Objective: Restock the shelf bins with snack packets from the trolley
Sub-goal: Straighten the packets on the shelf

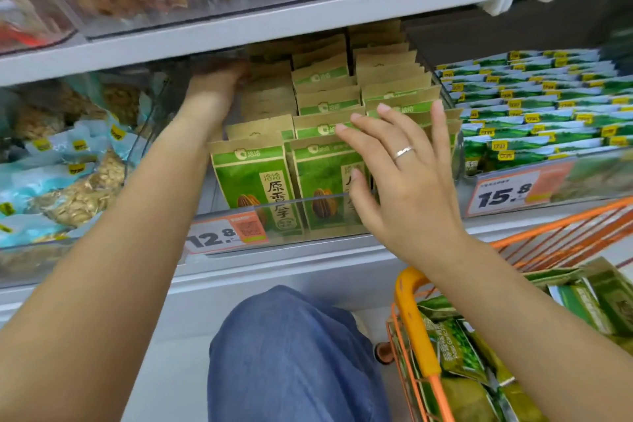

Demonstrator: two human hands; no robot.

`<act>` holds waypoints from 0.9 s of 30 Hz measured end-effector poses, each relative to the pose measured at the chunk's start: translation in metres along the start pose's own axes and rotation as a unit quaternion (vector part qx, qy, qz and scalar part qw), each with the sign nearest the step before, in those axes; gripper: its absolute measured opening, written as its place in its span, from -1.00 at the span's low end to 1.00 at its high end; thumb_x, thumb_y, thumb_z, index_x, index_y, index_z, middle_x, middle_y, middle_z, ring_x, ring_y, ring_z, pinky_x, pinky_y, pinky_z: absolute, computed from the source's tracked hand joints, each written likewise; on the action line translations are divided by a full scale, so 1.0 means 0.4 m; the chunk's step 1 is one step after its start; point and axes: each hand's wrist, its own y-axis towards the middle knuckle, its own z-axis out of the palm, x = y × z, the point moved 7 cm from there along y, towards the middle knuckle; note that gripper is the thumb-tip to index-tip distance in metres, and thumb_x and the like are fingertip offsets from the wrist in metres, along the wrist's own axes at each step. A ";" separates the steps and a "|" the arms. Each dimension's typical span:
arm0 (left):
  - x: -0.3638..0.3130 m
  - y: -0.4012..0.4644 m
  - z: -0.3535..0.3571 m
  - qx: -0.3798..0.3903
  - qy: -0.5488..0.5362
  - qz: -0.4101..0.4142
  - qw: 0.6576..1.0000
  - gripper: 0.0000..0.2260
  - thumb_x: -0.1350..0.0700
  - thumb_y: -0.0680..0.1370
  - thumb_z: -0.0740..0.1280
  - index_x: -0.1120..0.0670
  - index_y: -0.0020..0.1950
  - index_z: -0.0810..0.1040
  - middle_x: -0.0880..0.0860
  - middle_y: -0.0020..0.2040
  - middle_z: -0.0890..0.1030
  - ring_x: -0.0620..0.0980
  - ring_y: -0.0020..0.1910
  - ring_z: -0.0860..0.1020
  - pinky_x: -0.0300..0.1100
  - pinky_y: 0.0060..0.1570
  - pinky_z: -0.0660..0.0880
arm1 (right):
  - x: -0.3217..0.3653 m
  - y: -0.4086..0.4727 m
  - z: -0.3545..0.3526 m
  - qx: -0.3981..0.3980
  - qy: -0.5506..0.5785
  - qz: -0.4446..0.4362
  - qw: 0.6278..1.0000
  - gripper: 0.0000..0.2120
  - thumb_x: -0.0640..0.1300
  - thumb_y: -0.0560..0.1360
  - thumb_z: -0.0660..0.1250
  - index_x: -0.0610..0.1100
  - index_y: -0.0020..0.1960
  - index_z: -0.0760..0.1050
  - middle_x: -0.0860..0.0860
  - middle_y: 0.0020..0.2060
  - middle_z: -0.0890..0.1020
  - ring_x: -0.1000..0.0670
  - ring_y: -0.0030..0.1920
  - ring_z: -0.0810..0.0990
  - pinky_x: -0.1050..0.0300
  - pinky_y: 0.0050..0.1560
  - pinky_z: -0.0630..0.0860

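A clear shelf bin [322,199] holds rows of brown-and-green seed packets [253,178]. My left hand [212,86] reaches deep into the bin's back left, beside the rear packets; its fingers are hidden in shadow under the upper shelf. My right hand [400,168] is spread flat with straight fingers against the front packets of the middle and right rows, a ring on one finger. The orange trolley [414,329] at lower right carries green snack packets [459,349].
A bin of green-and-white packets [534,120] stands to the right, with a 15.8 price tag [507,192]. Pale blue nut bags [72,181] fill the left bin. An upper shelf [274,20] overhangs closely. My knee in blue jeans [294,353] is below.
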 end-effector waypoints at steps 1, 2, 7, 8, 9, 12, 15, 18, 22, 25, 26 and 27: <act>-0.021 -0.001 0.006 -0.001 0.039 0.028 0.999 -0.49 -0.21 0.42 0.40 0.07 0.25 0.56 0.14 0.28 0.55 0.13 0.21 0.54 -0.06 0.19 0.47 | -0.001 0.000 -0.001 -0.001 0.000 0.005 1.000 -0.63 -0.21 0.47 0.27 -0.12 0.26 0.54 -0.08 0.20 0.59 -0.12 0.33 0.43 -0.19 0.49 -0.06; -0.052 -0.017 0.022 0.010 0.073 0.066 0.995 -0.49 -0.19 0.47 0.38 0.06 0.32 0.50 0.11 0.33 0.52 0.10 0.28 0.50 -0.08 0.27 0.43 | -0.004 0.000 -0.003 -0.001 0.001 0.010 1.000 -0.63 -0.21 0.46 0.27 -0.12 0.26 0.54 -0.08 0.20 0.59 -0.13 0.34 0.42 -0.19 0.49 -0.07; -0.144 -0.064 0.138 0.163 0.326 0.204 0.908 -0.71 -0.19 0.54 0.30 -0.09 0.17 0.56 -0.12 0.00 0.55 -0.17 -0.05 0.52 -0.29 -0.06 0.38 | -0.006 -0.002 -0.005 0.006 0.000 0.019 1.000 -0.61 -0.21 0.46 0.27 -0.12 0.28 0.53 -0.09 0.22 0.57 -0.14 0.34 0.41 -0.22 0.49 -0.07; -0.144 -0.049 0.148 0.185 0.343 0.197 0.900 -0.76 -0.16 0.56 0.29 -0.07 0.13 0.55 -0.11 -0.08 0.57 -0.22 -0.20 0.54 -0.31 -0.18 0.42 | -0.006 -0.002 -0.004 0.008 0.000 0.020 1.000 -0.61 -0.21 0.46 0.27 -0.12 0.28 0.53 -0.09 0.22 0.57 -0.14 0.34 0.42 -0.22 0.49 -0.06; -0.141 -0.034 0.161 0.212 0.345 0.182 0.896 -0.79 -0.10 0.58 0.29 -0.02 0.12 0.53 -0.08 -0.14 0.57 -0.27 -0.33 0.54 -0.35 -0.29 0.45 | -0.006 -0.002 -0.004 0.011 0.000 0.021 1.000 -0.61 -0.21 0.46 0.27 -0.11 0.28 0.53 -0.09 0.22 0.57 -0.14 0.34 0.42 -0.22 0.49 -0.06; -0.143 -0.016 0.192 0.263 0.331 0.145 0.894 -0.89 0.07 0.61 0.28 0.09 0.06 0.50 0.02 -0.21 0.54 -0.27 -0.49 0.53 -0.46 -0.44 0.47 | -0.007 -0.002 -0.005 0.015 -0.001 0.024 1.000 -0.61 -0.21 0.45 0.27 -0.11 0.28 0.53 -0.09 0.22 0.58 -0.14 0.34 0.43 -0.22 0.49 -0.06; -0.162 -0.003 0.204 0.217 0.341 0.171 0.898 -0.95 0.16 0.62 0.27 0.07 -0.01 0.52 0.02 -0.19 0.50 -0.17 -0.31 0.47 -0.46 -0.41 0.41 | -0.007 -0.003 -0.007 0.019 0.005 0.025 0.999 -0.60 -0.22 0.45 0.26 -0.11 0.28 0.53 -0.09 0.21 0.58 -0.14 0.33 0.43 -0.21 0.49 -0.07; -0.166 -0.002 0.211 0.169 0.371 0.233 0.883 -0.93 0.06 0.59 0.30 -0.07 0.05 0.54 -0.04 -0.07 0.57 -0.13 -0.13 0.48 -0.29 -0.16 0.36 | -0.006 -0.005 -0.009 0.024 0.006 0.025 0.999 -0.59 -0.22 0.45 0.26 -0.11 0.29 0.53 -0.08 0.22 0.58 -0.14 0.34 0.43 -0.22 0.49 -0.06; -0.149 0.008 0.196 0.162 0.358 0.236 0.889 -0.82 0.01 0.56 0.34 -0.04 0.14 0.60 0.00 0.16 0.59 -0.04 0.14 0.51 -0.25 0.10 0.32 | -0.006 -0.007 -0.009 0.029 0.012 0.026 0.999 -0.59 -0.22 0.45 0.25 -0.10 0.30 0.52 -0.07 0.22 0.57 -0.13 0.34 0.43 -0.21 0.49 -0.06; -0.153 0.004 0.205 0.165 0.377 0.225 0.883 -0.74 0.02 0.56 0.35 0.03 0.22 0.59 0.02 0.30 0.52 0.03 0.30 0.43 -0.22 0.22 0.28 | -0.006 -0.004 -0.007 0.030 0.011 0.029 0.999 -0.58 -0.22 0.45 0.25 -0.10 0.30 0.52 -0.07 0.21 0.58 -0.13 0.33 0.43 -0.21 0.49 -0.05; -0.154 0.000 0.206 0.162 0.379 0.217 0.885 -0.74 0.01 0.56 0.34 0.03 0.23 0.58 0.03 0.32 0.51 0.03 0.31 0.42 -0.22 0.23 0.28 | -0.006 -0.004 -0.007 0.030 0.012 0.028 0.999 -0.58 -0.22 0.45 0.25 -0.10 0.29 0.52 -0.07 0.21 0.58 -0.13 0.33 0.43 -0.22 0.49 -0.05; -0.153 -0.002 0.207 0.156 0.374 0.209 0.890 -0.73 0.00 0.56 0.34 0.03 0.24 0.57 0.03 0.33 0.50 0.03 0.31 0.42 -0.23 0.20 0.28 | -0.005 -0.005 -0.007 0.029 0.012 0.028 0.999 -0.58 -0.23 0.44 0.25 -0.10 0.29 0.52 -0.08 0.20 0.58 -0.13 0.33 0.44 -0.22 0.49 -0.05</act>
